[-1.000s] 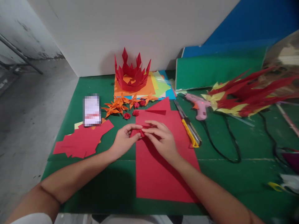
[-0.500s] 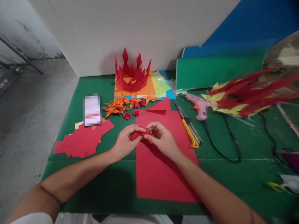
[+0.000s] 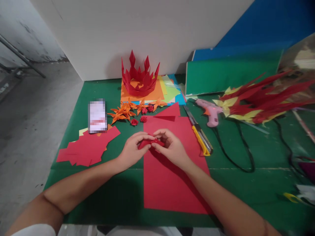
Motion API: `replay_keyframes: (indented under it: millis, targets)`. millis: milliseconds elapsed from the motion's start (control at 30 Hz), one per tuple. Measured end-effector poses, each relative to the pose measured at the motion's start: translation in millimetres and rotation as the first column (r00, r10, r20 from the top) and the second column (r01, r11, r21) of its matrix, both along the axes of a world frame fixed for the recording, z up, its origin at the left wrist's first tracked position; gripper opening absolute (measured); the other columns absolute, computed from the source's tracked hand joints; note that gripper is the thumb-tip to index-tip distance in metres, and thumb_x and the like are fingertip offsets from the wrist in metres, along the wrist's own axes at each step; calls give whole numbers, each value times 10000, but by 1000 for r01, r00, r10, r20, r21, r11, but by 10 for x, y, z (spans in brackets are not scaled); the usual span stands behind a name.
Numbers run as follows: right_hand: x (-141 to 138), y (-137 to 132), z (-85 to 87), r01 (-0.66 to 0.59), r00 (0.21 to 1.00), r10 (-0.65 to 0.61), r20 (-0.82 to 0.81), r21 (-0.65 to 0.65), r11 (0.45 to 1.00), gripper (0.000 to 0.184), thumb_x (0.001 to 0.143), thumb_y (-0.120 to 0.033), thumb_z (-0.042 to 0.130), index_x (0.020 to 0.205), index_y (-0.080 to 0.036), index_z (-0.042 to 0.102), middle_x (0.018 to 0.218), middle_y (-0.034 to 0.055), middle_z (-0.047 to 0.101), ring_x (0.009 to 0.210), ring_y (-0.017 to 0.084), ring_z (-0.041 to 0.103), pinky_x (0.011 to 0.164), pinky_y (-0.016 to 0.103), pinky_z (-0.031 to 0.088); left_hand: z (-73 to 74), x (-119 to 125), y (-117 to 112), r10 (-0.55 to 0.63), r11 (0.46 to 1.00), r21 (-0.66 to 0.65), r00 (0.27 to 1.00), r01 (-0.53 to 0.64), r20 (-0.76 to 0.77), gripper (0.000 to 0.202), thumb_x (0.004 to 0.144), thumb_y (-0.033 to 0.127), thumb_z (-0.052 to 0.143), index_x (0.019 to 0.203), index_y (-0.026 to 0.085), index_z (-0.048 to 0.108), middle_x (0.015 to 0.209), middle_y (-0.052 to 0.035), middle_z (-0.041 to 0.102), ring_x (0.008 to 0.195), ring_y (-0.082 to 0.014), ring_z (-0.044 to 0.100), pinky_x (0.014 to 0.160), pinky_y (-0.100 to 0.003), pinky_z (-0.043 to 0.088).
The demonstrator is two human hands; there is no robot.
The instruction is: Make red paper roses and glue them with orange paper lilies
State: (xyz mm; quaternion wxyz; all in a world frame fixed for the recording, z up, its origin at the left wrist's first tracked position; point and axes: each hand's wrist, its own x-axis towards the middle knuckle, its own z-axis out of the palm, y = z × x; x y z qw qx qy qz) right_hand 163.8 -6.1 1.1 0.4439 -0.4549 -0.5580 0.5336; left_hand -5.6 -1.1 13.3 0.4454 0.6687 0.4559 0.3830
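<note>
My left hand (image 3: 133,149) and my right hand (image 3: 171,147) meet over the top of a large red paper sheet (image 3: 172,183) on the green table (image 3: 118,196). Both pinch a small folded red paper piece (image 3: 149,143) between their fingertips, held just above the sheet. Fingers of both hands are curled closed on it. A stack of cut red paper squares (image 3: 86,149) lies to the left of my left hand.
Small red paper roses (image 3: 134,122) and orange paper flowers (image 3: 123,113) lie behind my hands. A red paper crown (image 3: 139,78) sits on coloured sheets. A yellow utility knife (image 3: 200,137), pink glue gun (image 3: 209,111) with black cord, and a red-yellow paper spray (image 3: 258,101) lie right.
My fingers have lifted off the sheet and curled tighter round the small red piece, which now looks more gathered. Arms stay where they were.
</note>
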Motion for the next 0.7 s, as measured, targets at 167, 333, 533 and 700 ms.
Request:
replay_keyframes:
  millis: [167, 333, 533, 700]
  targets:
    - [0, -4, -14, 17, 999, -20, 50, 65, 998, 222, 768, -203, 620, 962, -230, 517, 863, 0, 556, 821, 140, 574, 696, 277, 479, 9, 3, -13, -25, 999, 31, 1000, 25, -11, 262, 737, 87, 615, 939, 228, 702, 982, -55, 699, 997, -201, 624, 917, -347, 474]
    - [2, -9, -10, 6, 1000, -7, 16, 24, 1000, 251, 757, -221, 649, 966, -228, 511, 785, -22, 542, 736, 127, 570, 625, 259, 469, 10, 5, -14, 1, 1000, -23, 997, 0, 76, 188, 731, 153, 655, 898, 207, 724, 946, -68, 685, 954, -193, 629, 862, -324, 505]
    - [-22, -27, 22, -16, 999, 14, -52, -48, 999, 282, 756, -290, 693, 959, -235, 505, 733, -39, 547, 647, 113, 566, 572, 253, 458, 16, 8, 8, 110, 950, -310, 963, -29, 244, 147, 706, 318, 719, 748, 180, 741, 822, -55, 692, 751, -159, 643, 651, -266, 548]
    - [-15, -25, 53, -31, 996, 26, -87, -64, 997, 287, 779, -341, 680, 980, -240, 501, 747, -31, 564, 628, 115, 572, 541, 251, 448, 30, 24, 7, 192, 921, -382, 940, -73, 283, 197, 654, 350, 763, 729, 169, 739, 755, -43, 717, 662, -133, 637, 607, -239, 542]
